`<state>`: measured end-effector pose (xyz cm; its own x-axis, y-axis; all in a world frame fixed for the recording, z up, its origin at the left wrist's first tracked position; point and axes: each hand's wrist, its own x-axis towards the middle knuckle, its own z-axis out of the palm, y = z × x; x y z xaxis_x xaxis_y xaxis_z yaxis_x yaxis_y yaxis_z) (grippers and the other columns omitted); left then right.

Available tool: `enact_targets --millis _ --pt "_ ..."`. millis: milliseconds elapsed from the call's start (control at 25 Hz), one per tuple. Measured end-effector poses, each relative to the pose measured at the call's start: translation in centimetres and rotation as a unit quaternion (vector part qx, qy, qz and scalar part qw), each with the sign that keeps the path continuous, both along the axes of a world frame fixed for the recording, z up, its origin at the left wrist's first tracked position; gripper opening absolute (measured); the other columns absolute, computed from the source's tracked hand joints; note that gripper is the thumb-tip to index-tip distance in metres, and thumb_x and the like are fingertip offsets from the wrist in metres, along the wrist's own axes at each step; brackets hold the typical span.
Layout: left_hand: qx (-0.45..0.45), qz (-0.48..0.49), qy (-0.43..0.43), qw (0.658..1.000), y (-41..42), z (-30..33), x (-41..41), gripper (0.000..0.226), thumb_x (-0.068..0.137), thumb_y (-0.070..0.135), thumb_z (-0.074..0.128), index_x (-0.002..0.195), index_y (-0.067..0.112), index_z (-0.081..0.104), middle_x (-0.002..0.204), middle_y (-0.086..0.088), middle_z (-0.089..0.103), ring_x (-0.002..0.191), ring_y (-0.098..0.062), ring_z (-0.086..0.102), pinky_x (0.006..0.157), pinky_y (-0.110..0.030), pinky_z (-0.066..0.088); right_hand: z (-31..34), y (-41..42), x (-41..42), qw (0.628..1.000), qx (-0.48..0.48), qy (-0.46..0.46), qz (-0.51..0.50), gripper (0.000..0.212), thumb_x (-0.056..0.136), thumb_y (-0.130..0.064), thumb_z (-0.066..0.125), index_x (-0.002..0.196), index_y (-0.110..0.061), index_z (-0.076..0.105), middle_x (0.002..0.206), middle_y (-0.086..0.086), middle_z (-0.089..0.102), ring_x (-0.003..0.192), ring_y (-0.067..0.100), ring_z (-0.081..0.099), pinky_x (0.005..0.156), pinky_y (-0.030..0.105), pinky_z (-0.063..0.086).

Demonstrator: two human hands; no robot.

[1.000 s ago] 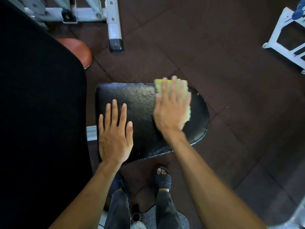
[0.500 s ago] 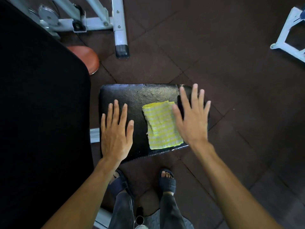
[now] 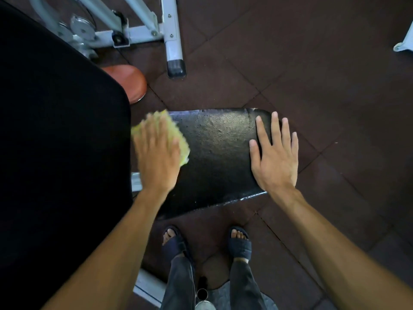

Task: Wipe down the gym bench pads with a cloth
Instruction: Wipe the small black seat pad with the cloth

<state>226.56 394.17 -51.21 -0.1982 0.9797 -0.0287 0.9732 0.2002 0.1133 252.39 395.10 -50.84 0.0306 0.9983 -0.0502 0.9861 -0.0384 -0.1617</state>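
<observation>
While the yellow cloth (image 3: 178, 139) is pressed flat under the left hand (image 3: 157, 157) at the far-left corner of the black seat pad (image 3: 219, 153), the wiping step is judged to be in hand. The cloth is not gripped in a fist; it is pinned to the pad by an open palm with the fingers extended, and both are blurred, which suggests a stroke under way. The right hand (image 3: 276, 159) is laid flat with fingers spread on the right edge of the same pad, empty, apparently to steady it. Just left of the cloth, the large black back pad (image 3: 60, 142) fills the left side of the view; whether the cloth touches it cannot be told. An orange round pad (image 3: 127, 81) is seen beyond it, near a white metal frame (image 3: 172, 39), and the person's sandalled feet (image 3: 239, 242) stand on the dark rubber floor (image 3: 312, 63) at the near side. The seat pad looks glossy across its middle, so a good part of it is judged already covered. For the next move, even downward pressure is called for so the cloth does not bunch, with the stroke carried along the near-left margin and then across towards the braced right hand, which would need to be lifted clear of the edge it covers.
</observation>
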Motion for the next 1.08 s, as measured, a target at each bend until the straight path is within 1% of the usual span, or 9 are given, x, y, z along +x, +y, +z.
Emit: enact_targets --millis 160,280,400,520,640,760,880,1000,1080 --pt "-0.037 -0.11 -0.047 0.992 -12.4 1.0 5.6 0.062 0.103 0.037 0.025 0.159 0.011 0.013 0.167 -0.013 0.006 0.155 -0.031 0.007 0.12 -0.055 0.02 0.0 -0.3 -0.3 1.0 -0.002 -0.017 -0.013 0.056 0.104 -0.045 0.022 0.156 -0.03 0.013 0.166 0.005 0.005 0.153 0.029 0.006 0.122 0.052 0.015" --pt "-0.015 -0.204 -0.078 0.976 -4.5 0.8 8.5 0.06 0.105 0.04 0.02 0.16 0.019 0.008 0.168 -0.007 0.003 0.155 -0.025 0.001 0.125 -0.049 0.013 -0.1 -0.5 0.1 1.0 0.004 -0.018 -0.009 0.055 0.104 -0.044 0.022 0.156 -0.03 0.014 0.166 0.004 0.006 0.153 0.028 0.007 0.122 0.051 0.015" --pt "-0.026 -0.073 -0.012 0.997 3.3 1.0 2.5 0.062 0.103 0.037 0.013 0.159 0.012 0.009 0.167 -0.013 0.01 0.154 -0.03 0.01 0.124 -0.052 0.014 -0.2 -0.4 0.1 1.0 0.003 0.001 -0.001 0.054 0.105 -0.044 0.023 0.156 -0.03 0.013 0.166 0.003 0.004 0.153 0.027 0.005 0.123 0.05 0.013" --pt "0.004 0.033 -0.024 0.999 -4.3 0.2 1.1 0.06 0.105 0.036 0.015 0.159 0.012 0.008 0.167 -0.014 0.006 0.155 -0.03 0.007 0.122 -0.053 0.015 -0.3 -0.5 0.1 1.0 0.01 -0.011 -0.013 0.055 0.104 -0.044 0.024 0.156 -0.031 0.014 0.166 0.003 0.005 0.153 0.028 0.006 0.123 0.051 0.014" --pt "-0.024 -0.14 -0.056 0.988 -11.2 0.7 7.6 0.061 0.105 0.04 0.02 0.16 0.017 0.005 0.168 -0.01 0.003 0.155 -0.027 0.002 0.123 -0.052 0.017 -0.4 -0.6 -0.2 1.0 0.011 -0.015 -0.014 0.055 0.104 -0.044 0.023 0.156 -0.03 0.014 0.166 0.004 0.006 0.153 0.028 0.008 0.122 0.051 0.016" --pt "-0.017 -0.226 -0.067 0.972 -1.7 1.0 9.4 0.06 0.105 0.04 0.018 0.16 0.019 0.005 0.168 -0.007 0.003 0.155 -0.025 0.001 0.126 -0.046 0.009 -0.4 -0.4 0.6 1.0 0.013 -0.007 -0.006 0.054 0.104 -0.043 0.023 0.156 -0.03 0.015 0.166 0.004 0.008 0.153 0.028 0.008 0.122 0.05 0.016" --pt "-0.02 -0.118 0.016 0.993 4.2 0.9 2.9 0.062 0.102 0.038 0.013 0.159 0.014 0.009 0.167 -0.012 0.01 0.154 -0.03 0.012 0.125 -0.048 0.012 -0.5 -0.4 0.9 1.0 0.013 0.005 0.001 0.053 0.105 -0.041 0.024 0.156 -0.029 0.016 0.166 0.003 0.008 0.153 0.028 0.008 0.122 0.051 0.017" --pt "-0.017 -0.031 -0.01 0.999 -4.3 0.5 1.3 0.061 0.104 0.037 0.012 0.159 0.013 0.006 0.167 -0.012 0.003 0.155 -0.027 0.004 0.124 -0.05 0.014 -0.2 -0.4 0.4 1.0 0.014 -0.007 -0.005 0.054 0.105 -0.042 0.024 0.156 -0.029 0.015 0.166 0.004 0.007 0.153 0.029 0.008 0.122 0.05 0.016" --pt "-0.032 -0.091 -0.025 0.995 -9.9 1.0 5.3 0.062 0.103 0.039 0.015 0.159 0.014 0.009 0.168 -0.011 0.003 0.155 -0.027 0.003 0.124 -0.05 0.013 -0.3 -0.6 0.0 1.0 0.013 -0.006 -0.008 0.054 0.104 -0.042 0.025 0.156 -0.029 0.015 0.166 0.004 0.007 0.153 0.029 0.009 0.122 0.051 0.017"
